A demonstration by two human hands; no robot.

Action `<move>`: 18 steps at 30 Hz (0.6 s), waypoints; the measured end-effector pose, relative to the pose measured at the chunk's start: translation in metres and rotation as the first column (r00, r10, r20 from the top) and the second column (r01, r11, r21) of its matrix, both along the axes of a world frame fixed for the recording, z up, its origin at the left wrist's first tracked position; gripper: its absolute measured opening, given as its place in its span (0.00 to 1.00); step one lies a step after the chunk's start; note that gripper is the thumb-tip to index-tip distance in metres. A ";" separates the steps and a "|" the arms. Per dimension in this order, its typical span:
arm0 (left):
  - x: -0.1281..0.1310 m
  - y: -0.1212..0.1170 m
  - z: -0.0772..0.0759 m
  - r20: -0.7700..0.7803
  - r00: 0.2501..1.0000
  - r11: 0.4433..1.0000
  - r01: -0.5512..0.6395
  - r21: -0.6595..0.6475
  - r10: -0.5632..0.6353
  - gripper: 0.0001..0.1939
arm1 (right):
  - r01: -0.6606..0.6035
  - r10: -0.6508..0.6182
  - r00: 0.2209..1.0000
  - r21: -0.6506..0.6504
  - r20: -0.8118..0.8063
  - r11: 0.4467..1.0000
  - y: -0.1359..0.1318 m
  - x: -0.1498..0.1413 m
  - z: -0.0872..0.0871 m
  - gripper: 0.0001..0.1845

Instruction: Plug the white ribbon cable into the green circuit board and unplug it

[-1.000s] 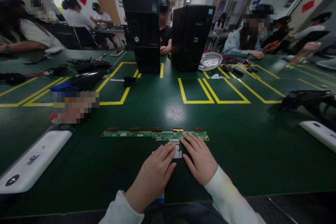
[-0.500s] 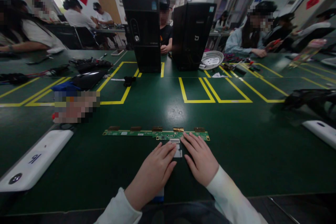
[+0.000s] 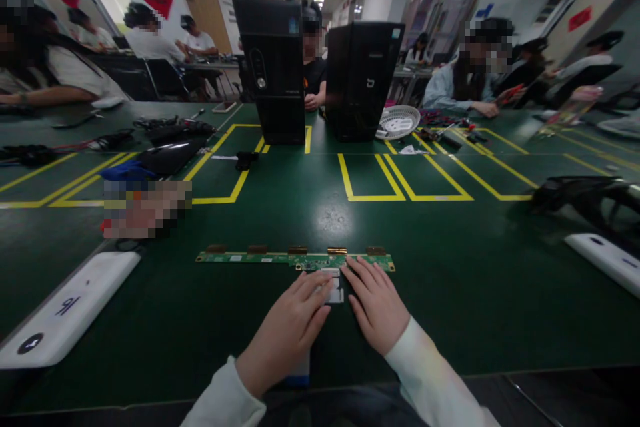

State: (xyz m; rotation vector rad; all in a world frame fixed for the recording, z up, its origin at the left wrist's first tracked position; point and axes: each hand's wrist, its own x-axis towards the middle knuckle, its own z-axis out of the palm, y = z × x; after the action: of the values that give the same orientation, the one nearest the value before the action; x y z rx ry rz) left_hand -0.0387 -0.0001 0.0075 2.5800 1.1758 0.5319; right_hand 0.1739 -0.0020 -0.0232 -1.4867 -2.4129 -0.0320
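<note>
A long, narrow green circuit board [image 3: 260, 258] lies flat in front of me, copper-coloured tabs along its far edge. From the connector on its near side, a white flat ribbon cable [image 3: 337, 295] runs toward me, and its blue-tipped end shows below my wrist. My left hand [image 3: 286, 328] rests palm down over this cable, fingers stretched out and tips close to the connector; it hides the middle of the cable. To the right, my right hand [image 3: 378, 304] is spread flat, its fingertips on the board's near edge beside the connector.
Two black computer towers [image 3: 278, 73] stand at the back, a person seated behind them. White panels [image 3: 70, 310] lie at the left and right. A white basket [image 3: 399, 121] sits near the right tower. Cables and tools [image 3: 170, 130] lie far left. Other people sit around.
The view has tilted and shifted slightly. Both hands keep nearly the same place over the cable and the board, and neither the board nor the cable visibly moves on the table.
</note>
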 end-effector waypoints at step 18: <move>-0.127 -0.010 -0.034 -0.030 0.875 0.865 -0.473 0.169 0.484 0.21 | -0.165 0.174 0.980 0.091 -0.096 0.982 0.001 0.005 -0.003 0.23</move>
State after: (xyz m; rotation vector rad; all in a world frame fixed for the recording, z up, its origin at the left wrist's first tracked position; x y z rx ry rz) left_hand -0.1656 -0.0098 -0.0264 2.4345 1.8923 0.6573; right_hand 0.1787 -0.0011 -0.0264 -1.2121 -2.4145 -0.0166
